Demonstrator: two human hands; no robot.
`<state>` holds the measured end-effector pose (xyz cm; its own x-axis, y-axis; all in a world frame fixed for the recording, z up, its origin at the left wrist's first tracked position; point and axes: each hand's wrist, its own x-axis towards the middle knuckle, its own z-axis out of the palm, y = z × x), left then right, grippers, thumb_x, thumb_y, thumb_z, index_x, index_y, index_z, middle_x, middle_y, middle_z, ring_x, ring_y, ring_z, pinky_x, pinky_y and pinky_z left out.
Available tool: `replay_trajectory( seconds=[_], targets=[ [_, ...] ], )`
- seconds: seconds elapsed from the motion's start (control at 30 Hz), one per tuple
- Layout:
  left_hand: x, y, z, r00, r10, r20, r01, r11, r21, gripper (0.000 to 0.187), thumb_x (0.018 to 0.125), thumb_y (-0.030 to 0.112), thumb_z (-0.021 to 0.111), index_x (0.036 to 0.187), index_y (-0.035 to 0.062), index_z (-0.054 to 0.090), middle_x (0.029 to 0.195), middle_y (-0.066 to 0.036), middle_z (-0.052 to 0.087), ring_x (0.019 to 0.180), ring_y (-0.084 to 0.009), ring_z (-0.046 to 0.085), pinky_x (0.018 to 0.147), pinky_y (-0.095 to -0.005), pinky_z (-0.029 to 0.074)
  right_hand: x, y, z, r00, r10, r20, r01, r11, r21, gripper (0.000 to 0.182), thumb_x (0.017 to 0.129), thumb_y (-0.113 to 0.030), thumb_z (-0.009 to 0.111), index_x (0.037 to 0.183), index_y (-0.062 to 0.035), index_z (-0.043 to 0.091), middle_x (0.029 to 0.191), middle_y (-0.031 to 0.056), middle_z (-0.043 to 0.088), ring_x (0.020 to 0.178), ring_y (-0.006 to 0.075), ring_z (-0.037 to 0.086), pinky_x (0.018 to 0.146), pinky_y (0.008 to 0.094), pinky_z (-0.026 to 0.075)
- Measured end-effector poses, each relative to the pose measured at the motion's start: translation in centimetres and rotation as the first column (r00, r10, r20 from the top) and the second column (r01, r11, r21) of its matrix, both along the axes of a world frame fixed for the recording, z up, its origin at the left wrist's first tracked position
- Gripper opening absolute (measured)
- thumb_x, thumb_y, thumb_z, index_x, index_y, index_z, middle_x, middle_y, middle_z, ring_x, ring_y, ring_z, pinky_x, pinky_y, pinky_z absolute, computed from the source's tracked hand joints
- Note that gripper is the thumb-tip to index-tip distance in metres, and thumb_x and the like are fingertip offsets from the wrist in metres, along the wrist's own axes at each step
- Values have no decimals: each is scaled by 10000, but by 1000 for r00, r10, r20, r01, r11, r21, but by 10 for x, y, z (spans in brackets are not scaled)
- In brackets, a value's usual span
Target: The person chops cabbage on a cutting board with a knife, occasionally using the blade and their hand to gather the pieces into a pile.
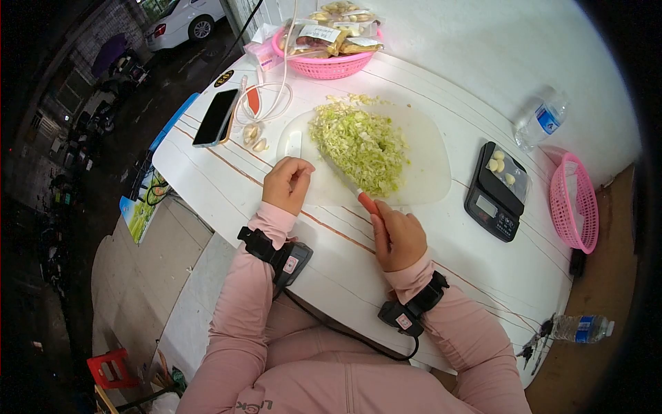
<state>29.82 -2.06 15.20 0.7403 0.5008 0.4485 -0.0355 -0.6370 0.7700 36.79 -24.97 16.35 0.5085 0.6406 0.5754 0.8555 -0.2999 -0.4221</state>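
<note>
My right hand [400, 238] is closed around the orange handle of a knife [367, 201]. The blade points up and left, lying along the lower left side of a pile of chopped pale green vegetable [362, 145]. Under the pile is a translucent white cutting board [429, 152]. My left hand [288, 185] rests at the board's lower left edge with its fingers curled in, and nothing shows in them. Some garlic [252, 132] lies on the table, up and left of this hand.
A phone [215, 117] and white cable [281, 86] lie at the left. Behind stands a pink basket [331, 67] of packets. At the right are a black scale [493, 196] with garlic cloves, a plastic bottle [543, 121], another pink basket [574, 203], keys [536, 343] and a second bottle [583, 329].
</note>
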Motion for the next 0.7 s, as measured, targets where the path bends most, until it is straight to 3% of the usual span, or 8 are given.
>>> replay_trajectory(
  seconds=[0.07,0.27,0.7],
  targets=[
    [0,0,0,1000,2,-9,-2,1000,-4,75,863,-8,579,907,0,640,842,-85,626,687,-165,588,635,-267,474,1,1,-1,1000,-15,-1,15,995,101,253,890,-94,635,1130,-21,600,696,100,573,569,285,518,578,372,391],
    [-1,-1,3,1000,7,-23,-6,1000,24,77,866,-9,580,915,1,639,850,-88,623,690,-174,589,640,-270,476,0,0,1,1000,-17,4,17,1000,10,249,892,-97,634,1128,-23,605,715,105,595,576,284,532,579,373,397],
    [0,-2,3,998,-38,-42,40,998,42,69,875,20,595,912,17,653,848,-88,597,698,-188,575,631,-281,463,-1,0,0,1000,-14,-9,15,998,62,269,895,-47,617,1162,-15,607,702,95,601,567,273,536,570,366,391]
  ],
)
